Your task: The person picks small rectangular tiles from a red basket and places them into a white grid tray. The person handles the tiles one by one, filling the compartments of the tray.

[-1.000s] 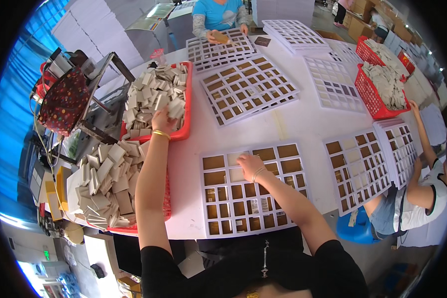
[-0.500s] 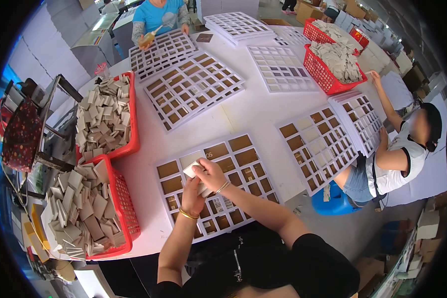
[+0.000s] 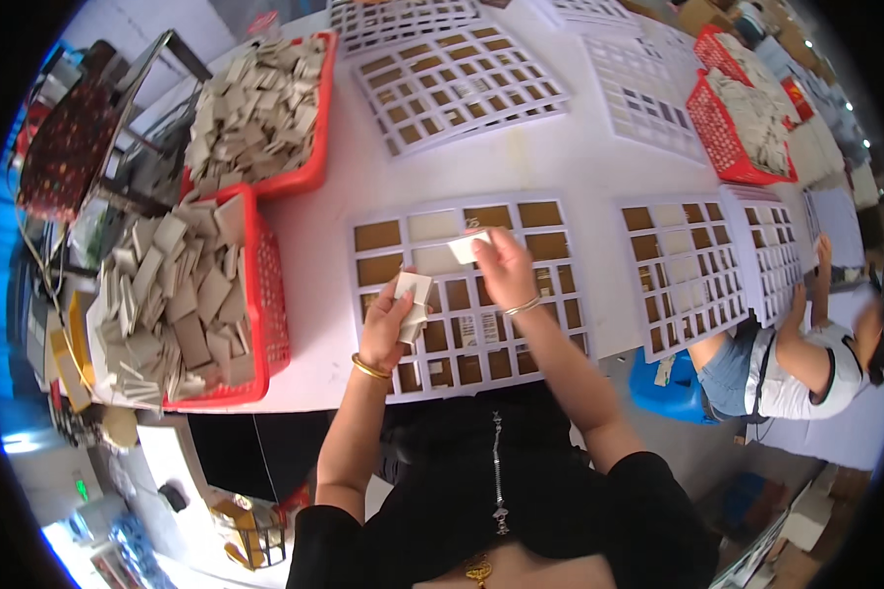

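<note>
Directly before me on the table lies a white grid frame (image 3: 572, 294) with brown-backed compartments; a pale card piece (image 3: 430, 226) fills one in its top row. My left hand (image 3: 385, 322) is closed around a small bunch of pale rectangular card pieces (image 3: 414, 291), held above the frame's left side. To its upper right, my right hand (image 3: 507, 273) pinches a single card piece (image 3: 468, 246) over the upper middle compartments. Whether that piece touches the frame, I cannot tell.
Two red baskets heaped with card pieces (image 3: 172, 294) stand to my left. Further grid frames (image 3: 462, 88) lie at the far side, with more (image 3: 683, 270) at right beside a seated co-worker (image 3: 805, 363). Other red baskets (image 3: 707, 113) are at the far right.
My hands, together before, are now apart: the right has carried one card piece rightward over the frame, while the left keeps the bunch. The whole view has tilted nearer to me.
</note>
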`<state>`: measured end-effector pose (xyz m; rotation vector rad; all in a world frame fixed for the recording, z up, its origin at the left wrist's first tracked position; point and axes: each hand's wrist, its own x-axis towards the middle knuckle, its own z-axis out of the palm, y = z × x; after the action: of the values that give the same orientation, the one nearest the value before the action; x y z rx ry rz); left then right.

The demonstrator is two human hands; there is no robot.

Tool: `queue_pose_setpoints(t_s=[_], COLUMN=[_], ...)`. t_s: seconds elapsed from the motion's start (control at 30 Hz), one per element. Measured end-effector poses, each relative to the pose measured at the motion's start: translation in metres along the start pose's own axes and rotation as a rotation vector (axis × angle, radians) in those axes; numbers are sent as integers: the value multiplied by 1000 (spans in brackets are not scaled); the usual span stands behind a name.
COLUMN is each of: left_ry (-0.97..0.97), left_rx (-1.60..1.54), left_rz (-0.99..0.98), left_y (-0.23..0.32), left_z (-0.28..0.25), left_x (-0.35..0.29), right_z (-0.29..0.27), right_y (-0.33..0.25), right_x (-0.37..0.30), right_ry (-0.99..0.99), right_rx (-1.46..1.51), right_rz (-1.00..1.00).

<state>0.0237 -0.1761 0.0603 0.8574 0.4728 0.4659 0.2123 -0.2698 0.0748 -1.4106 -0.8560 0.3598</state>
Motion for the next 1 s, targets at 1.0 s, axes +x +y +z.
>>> queue_pose_setpoints(t_s=[1.0], left_ry=[104], left_rx=[692], left_rz=[105], left_y=[-11], left_z=[-31], left_x=[28], right_z=[18], right_y=[26], right_x=[-13], right_ry=[-491], right_rx=[-218], right_rz=[119])
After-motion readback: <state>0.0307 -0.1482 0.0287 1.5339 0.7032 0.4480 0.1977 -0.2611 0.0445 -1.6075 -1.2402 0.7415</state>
